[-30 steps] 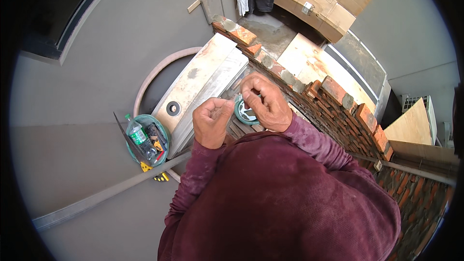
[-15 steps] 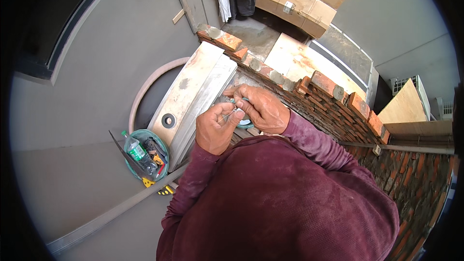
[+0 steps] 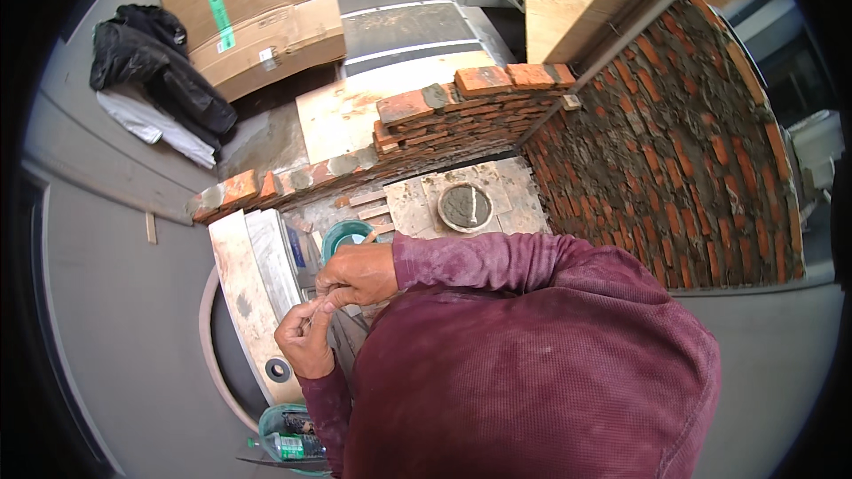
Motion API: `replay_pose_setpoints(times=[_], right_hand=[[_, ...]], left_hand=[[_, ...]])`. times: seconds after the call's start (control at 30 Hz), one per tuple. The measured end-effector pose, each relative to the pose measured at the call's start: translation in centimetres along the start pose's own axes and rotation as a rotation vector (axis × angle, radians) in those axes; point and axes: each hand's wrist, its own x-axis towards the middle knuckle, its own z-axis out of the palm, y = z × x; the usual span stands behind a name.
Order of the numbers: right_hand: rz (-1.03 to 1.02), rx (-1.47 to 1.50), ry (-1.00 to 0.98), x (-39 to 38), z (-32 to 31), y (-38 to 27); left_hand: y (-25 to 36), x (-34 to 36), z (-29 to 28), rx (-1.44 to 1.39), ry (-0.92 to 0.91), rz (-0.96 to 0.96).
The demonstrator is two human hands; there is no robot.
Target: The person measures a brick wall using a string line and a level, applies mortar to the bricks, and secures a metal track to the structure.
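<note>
Left hand (image 3: 304,343) raised, thumb and curled fingertips pinched against those of right hand (image 3: 362,271), back uppermost, forearm crossing ahead of body (anything between fingertips too small to tell). Left to right around them: pale hose (image 3: 209,328), stained board (image 3: 238,277), bottle (image 3: 293,446); teal bucket (image 3: 337,233) just beyond right hand, partly blocked; mortar-filled pan (image 3: 487,223); rough brick wall (image 3: 657,177).

The round, teal bucket (image 3: 333,234) stood open just beyond the right hand (image 3: 359,272), something pale inside; anything pinched there was too small to tell.
</note>
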Motion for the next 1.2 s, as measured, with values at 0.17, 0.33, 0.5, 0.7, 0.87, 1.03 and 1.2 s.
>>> replay_pose_setpoints(times=[0.17,0.33,0.5,0.7,0.87,1.03,1.2], right_hand=[[0.062,-0.321,0.085,-3.8,0.1,1.5],[-0.007,-0.518,0.11,-7.6,-0.8,4.6],[-0.09,-0.486,0.335,-13.5,-3.7,8.1],[0.04,-0.42,0.309,-20.1,-5.7,12.1],[-0.002,-0.43,0.233,-25.7,-8.9,14.1],[-0.123,-0.42,0.351,-29.2,-12.1,14.2],[-0.201,-0.464,0.381,-31.3,-13.2,14.7]], left_hand=[[0.3,0.4,3.1,0.243,-0.159,-0.019],[0.1,0.8,8.4,0.292,-0.247,-0.033],[0.0,1.5,15.3,0.36,-0.272,-0.052],[-0.7,2.0,21.9,0.602,-0.459,-0.108],[-2.9,2.3,25.4,0.255,-0.676,-0.435],[-1.9,3.6,29.4,0.149,-0.814,-0.666],[-2.9,3.6,31.3,-0.262,-0.975,-0.858]])
